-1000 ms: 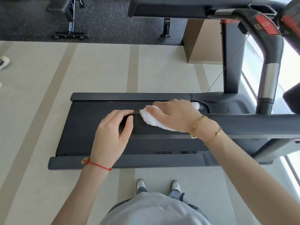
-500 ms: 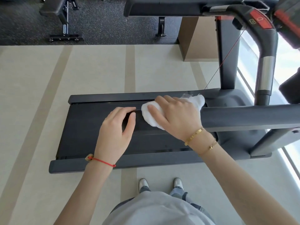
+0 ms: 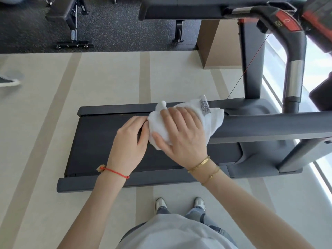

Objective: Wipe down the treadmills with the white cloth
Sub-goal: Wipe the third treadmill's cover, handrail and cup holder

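Observation:
A grey treadmill lies across in front of me, its dark belt [image 3: 93, 141] to the left and its near handrail [image 3: 269, 124] running in from the right. The white cloth [image 3: 214, 121] is draped over the handrail's free end, with a sewn label showing on top. My right hand [image 3: 181, 133] lies spread over the cloth and presses it onto the rail. My left hand [image 3: 129, 144] curls around the rail's tip, its fingers touching the cloth's left edge. The fingertips are hidden.
The treadmill's upright handle [image 3: 294, 69] with a red button and a thin red safety cord [image 3: 248, 69] rise at the right by a bright window. A weight bench [image 3: 71, 20] stands on dark flooring beyond. Another person's shoe [image 3: 9, 81] shows at the left edge.
My right hand has spread the cloth wider over the rail end, and its label now shows. My left hand has closed in against the cloth's edge.

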A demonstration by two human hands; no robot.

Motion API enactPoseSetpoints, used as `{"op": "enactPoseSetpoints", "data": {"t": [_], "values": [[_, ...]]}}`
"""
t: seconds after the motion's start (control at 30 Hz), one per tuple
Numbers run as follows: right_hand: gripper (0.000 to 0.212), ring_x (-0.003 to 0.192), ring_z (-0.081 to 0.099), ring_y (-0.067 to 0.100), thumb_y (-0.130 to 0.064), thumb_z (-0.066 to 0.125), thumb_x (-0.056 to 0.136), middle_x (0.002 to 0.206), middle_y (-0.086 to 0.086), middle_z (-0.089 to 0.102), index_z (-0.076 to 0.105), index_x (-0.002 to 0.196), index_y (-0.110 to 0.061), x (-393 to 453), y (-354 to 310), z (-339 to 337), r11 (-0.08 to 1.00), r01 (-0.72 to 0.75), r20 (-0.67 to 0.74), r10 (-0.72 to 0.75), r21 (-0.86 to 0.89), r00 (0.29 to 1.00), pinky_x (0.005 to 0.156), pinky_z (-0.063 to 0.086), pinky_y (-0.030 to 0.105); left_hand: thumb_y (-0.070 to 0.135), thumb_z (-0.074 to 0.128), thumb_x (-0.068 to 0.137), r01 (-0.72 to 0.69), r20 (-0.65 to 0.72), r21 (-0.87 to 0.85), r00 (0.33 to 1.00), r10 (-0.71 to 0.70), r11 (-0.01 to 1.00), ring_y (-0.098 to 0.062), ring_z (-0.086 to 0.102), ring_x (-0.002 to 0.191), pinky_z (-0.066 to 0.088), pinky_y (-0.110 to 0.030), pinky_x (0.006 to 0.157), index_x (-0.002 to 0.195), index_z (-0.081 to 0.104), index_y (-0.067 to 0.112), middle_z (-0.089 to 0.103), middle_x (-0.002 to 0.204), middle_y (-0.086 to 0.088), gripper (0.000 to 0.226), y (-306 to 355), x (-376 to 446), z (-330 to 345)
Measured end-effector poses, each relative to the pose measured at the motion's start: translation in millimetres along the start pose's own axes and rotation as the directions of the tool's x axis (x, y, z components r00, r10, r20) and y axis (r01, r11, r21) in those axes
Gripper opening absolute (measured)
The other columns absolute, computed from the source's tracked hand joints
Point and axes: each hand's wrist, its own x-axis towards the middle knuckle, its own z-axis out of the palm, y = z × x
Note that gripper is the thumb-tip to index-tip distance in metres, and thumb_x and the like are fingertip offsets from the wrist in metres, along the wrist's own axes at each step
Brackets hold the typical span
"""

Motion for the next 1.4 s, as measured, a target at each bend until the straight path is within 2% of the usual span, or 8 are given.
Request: {"op": "enactPoseSetpoints", "data": {"t": [0.17,0.33,0.43,0.6,0.73,1.0,1.2,1.4], "values": [[0.041,0.079,0.057,0.026,-0.046,0.044,0.095,0.084,0.003,0.064,0.067,0.096,-0.012,-3,47,-22,0.992,-0.104,0.021,0.106,-0.066,0.994,0.081,0.043,0.037,0.014,0.046,0.101,-0.010,-0.010,0.029,1.000,0.010,1.000,-0.008,0.062,0.097,0.049,-0.024,0.088,0.114,0.068,0.013,0.067,0.108,0.006,0.026,4,4,2],[0.051,0.050,0.045,0.024,-0.051,0.024,0.089,0.050,-0.004,0.046,0.046,0.057,-0.016,24,58,-28,0.926,-0.303,0.278,0.359,-0.226,0.891,0.056,0.031,0.034,0.016,0.050,0.100,-0.025,-0.030,0.087,0.999,0.028,0.996,-0.003,0.049,0.071,0.044,-0.024,0.077,0.110,0.068,0.013,0.066,0.101,0.004,0.022,10,6,5],[0.056,0.044,0.036,0.014,-0.057,0.018,0.087,0.047,-0.007,0.043,0.044,0.052,-0.020,34,55,-19,0.947,-0.260,0.395,0.316,-0.189,0.863,0.051,0.019,0.029,0.019,0.050,0.099,-0.026,-0.035,0.084,0.999,0.029,0.996,-0.003,0.049,0.070,0.047,-0.029,0.078,0.111,0.068,0.013,0.067,0.102,0.004,0.022,15,6,10],[0.054,0.053,0.040,0.017,-0.063,0.019,0.090,0.058,-0.008,0.048,0.042,0.062,-0.024,22,72,-30,0.978,-0.182,0.370,0.207,-0.104,0.905,0.055,0.022,0.029,0.018,0.052,0.098,-0.040,-0.016,0.096,0.999,0.042,0.995,-0.018,0.063,0.095,0.050,-0.045,0.088,0.110,0.069,0.012,0.069,0.105,0.003,0.022,34,9,28],[0.077,0.057,0.034,0.018,-0.062,-0.006,0.080,0.059,-0.007,0.035,0.059,0.088,-0.023,10,112,-47,0.963,-0.124,0.408,0.216,-0.240,0.887,0.053,0.014,0.032,0.017,0.057,0.097,-0.072,-0.028,0.210,0.996,0.079,0.975,-0.021,0.065,0.088,0.047,-0.045,0.090,0.101,0.071,0.013,0.072,0.097,0.004,0.016,58,16,48],[0.083,0.072,0.040,0.018,-0.052,-0.020,0.079,0.081,-0.008,0.046,0.056,0.107,-0.031,-25,202,-88,0.956,-0.057,0.419,0.180,-0.288,0.890,0.062,0.020,0.029,0.016,0.056,0.097,-0.098,-0.001,0.164,0.995,0.100,0.982,-0.020,0.067,0.088,0.050,-0.045,0.086,0.096,0.071,0.012,0.072,0.095,0.004,0.016,128,30,118],[0.052,0.068,0.052,0.021,-0.052,0.023,0.097,0.072,-0.003,0.053,0.059,0.087,-0.016,-57,269,-117,0.985,-0.097,0.278,0.134,-0.145,0.951,0.064,0.037,0.031,0.016,0.055,0.097,-0.108,0.011,0.143,0.994,0.108,0.984,-0.021,0.067,0.085,0.051,-0.045,0.083,0.096,0.071,0.012,0.072,0.093,0.002,0.017,177,37,170],[0.049,0.078,0.059,0.027,-0.048,0.042,0.098,0.089,0.007,0.065,0.067,0.104,-0.008,-100,321,-124,0.982,-0.006,-0.031,0.000,-0.190,1.000,0.083,0.046,0.040,0.015,0.055,0.097,-0.100,0.008,0.174,0.995,0.100,0.980,-0.022,0.067,0.083,0.051,-0.046,0.081,0.095,0.072,0.011,0.072,0.092,0.002,0.017,211,40,208]]}}
